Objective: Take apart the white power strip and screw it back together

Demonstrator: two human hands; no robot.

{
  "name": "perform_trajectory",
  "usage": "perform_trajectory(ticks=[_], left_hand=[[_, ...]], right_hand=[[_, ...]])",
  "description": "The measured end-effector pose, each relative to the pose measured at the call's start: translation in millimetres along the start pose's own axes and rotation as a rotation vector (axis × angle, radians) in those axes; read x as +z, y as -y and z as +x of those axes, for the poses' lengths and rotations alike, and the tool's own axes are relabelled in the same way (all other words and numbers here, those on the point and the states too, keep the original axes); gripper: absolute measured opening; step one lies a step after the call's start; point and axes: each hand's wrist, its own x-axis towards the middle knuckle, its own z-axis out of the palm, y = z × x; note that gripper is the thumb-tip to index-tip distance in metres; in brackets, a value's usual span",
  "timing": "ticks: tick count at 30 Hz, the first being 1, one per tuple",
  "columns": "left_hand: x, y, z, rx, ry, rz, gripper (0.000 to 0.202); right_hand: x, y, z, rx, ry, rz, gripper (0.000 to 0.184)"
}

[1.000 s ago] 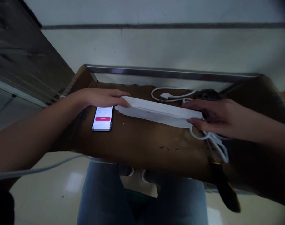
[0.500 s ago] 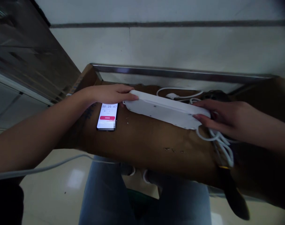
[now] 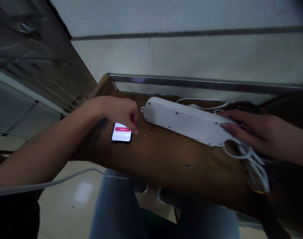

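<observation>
A white power strip (image 3: 183,121) lies slanted above the brown surface, its screw-dotted underside facing me. My right hand (image 3: 251,131) grips its right end, thumb and fingers pinched over the edge near the cord. My left hand (image 3: 121,111) is off the strip, above a phone (image 3: 121,136) with a lit screen and a red button. Its fingers are bent and the thumb stands apart, with nothing visible between them. A tiny screw (image 3: 144,135) lies just right of the left thumb. Several more screws (image 3: 188,166) rest nearer the front edge.
A coiled white cord (image 3: 258,166) hangs by the right hand. A dark-handled tool (image 3: 268,205) lies at the lower right. Behind the strip runs a white cable (image 3: 203,99). A metal rail (image 3: 166,80) borders the back, and another cable (image 3: 66,181) crosses at the lower left.
My left hand has let go of the power strip's left end and moved down over the phone. The right hand still holds the strip. The view has shifted a little.
</observation>
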Motion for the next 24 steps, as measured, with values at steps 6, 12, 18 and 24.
perform_trajectory(ticks=[6, 12, 18, 24], left_hand=[[19.2, -40.8, -7.4, -0.004, -0.055, 0.146, 0.025], [34.5, -50.8, 0.8, 0.002, -0.176, 0.186, 0.027], [52.6, -40.1, 6.8, 0.19, -0.295, 0.153, 0.016], [72.0, -30.7, 25.6, 0.324, -0.425, 0.084, 0.013]], right_hand=[[5.8, -1.7, -0.3, 0.124, 0.001, 0.094, 0.084], [10.2, 10.5, -8.1, 0.186, -0.039, 0.052, 0.07], [7.5, 16.4, -8.5, 0.203, -0.025, 0.054, 0.065], [1.7, 16.4, -8.0, 0.172, 0.011, 0.069, 0.062]])
